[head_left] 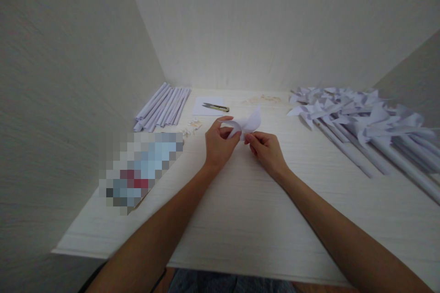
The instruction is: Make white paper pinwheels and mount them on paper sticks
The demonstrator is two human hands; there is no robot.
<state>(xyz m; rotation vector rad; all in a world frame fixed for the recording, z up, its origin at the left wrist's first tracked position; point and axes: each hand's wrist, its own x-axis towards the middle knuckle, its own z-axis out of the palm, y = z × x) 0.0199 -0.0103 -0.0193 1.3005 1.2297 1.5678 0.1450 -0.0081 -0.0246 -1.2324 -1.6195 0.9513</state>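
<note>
A white paper pinwheel (252, 121) with curled blades is held up between my hands over the middle of the table. My left hand (221, 143) grips it from the left, thumb and fingers closed around the folded paper near its centre. From the right, my right hand (264, 147) pinches at the lower centre of the pinwheel. Whether a small piece sits between those right fingertips is too small to tell. Beyond my hands, yellow-handled thread snips (216, 107) lie on a white paper sheet (201, 106).
Rolled white paper sticks (163, 107) are stacked at the back left. Finished paper pinwheels on sticks (364, 123) pile up on the right. Small scraps (192, 126) and thin tan bits (264, 100) lie on the table (247, 219). A pixelated object (144, 169) is at left. Walls enclose the table.
</note>
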